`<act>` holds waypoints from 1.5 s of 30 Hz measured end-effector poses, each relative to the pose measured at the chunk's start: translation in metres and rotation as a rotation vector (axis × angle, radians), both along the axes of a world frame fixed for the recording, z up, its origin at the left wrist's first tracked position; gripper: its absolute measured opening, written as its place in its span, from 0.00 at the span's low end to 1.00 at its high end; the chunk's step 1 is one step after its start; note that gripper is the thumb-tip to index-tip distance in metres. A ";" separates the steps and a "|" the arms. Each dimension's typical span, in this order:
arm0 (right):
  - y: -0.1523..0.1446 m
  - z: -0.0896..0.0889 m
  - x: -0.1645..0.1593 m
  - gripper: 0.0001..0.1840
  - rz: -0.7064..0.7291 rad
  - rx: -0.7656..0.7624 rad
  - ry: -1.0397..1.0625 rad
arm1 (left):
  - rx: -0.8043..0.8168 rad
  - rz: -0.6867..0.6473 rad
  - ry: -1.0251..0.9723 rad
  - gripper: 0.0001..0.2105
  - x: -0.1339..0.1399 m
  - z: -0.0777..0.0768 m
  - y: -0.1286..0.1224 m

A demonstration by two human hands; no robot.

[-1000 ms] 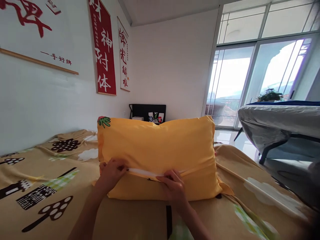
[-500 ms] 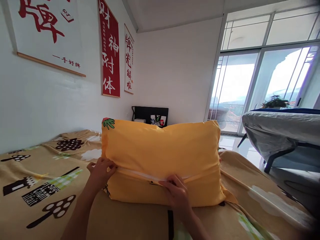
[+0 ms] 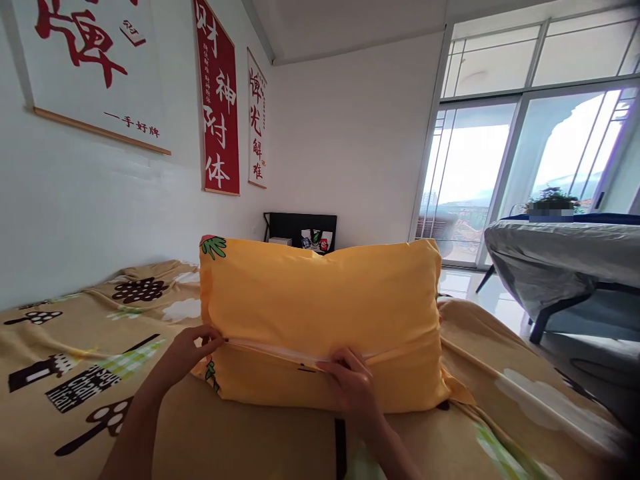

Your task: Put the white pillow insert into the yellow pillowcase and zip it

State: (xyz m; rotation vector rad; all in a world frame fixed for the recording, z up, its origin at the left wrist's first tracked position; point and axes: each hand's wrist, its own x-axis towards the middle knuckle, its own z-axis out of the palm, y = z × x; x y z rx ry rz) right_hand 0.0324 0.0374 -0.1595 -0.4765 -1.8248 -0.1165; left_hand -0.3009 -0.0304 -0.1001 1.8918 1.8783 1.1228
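Observation:
A yellow pillow in its pillowcase [image 3: 320,293] stands on its long edge in front of me, with a green leaf print at its upper left corner. Across its lower half runs a whitish zipper-like strip [image 3: 280,349] along a seam. My left hand [image 3: 200,343] is closed in a pinch on the pillowcase at the strip's left end. Farther right, my right hand [image 3: 353,380] pinches the cloth along the same seam, its fingers closed. Whatever small part lies between the fingertips is hidden.
Under the pillow spreads a tan printed blanket [image 3: 260,440]. A black headboard-like piece [image 3: 300,223] is behind it. To the right stands a table [image 3: 560,247] under a greyish cover, with a plant [image 3: 553,198] beyond it and glass sliding doors [image 3: 470,180]. Scrolls [image 3: 220,100] hang on the left wall.
My left hand has moved slightly left and down along the seam, its wrist lower. The pillow's left side has shifted a little left. My right hand stays almost where it was.

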 end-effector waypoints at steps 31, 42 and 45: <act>-0.011 0.004 -0.008 0.12 -0.072 -0.004 -0.057 | -0.164 0.565 0.245 0.15 0.039 -0.011 0.027; -0.028 0.013 -0.010 0.14 -0.102 -0.014 0.036 | 0.558 0.524 -0.216 0.33 0.027 -0.046 0.050; -0.038 -0.014 -0.036 0.14 -0.146 0.020 0.081 | 0.629 0.536 -0.331 0.27 0.024 -0.054 0.053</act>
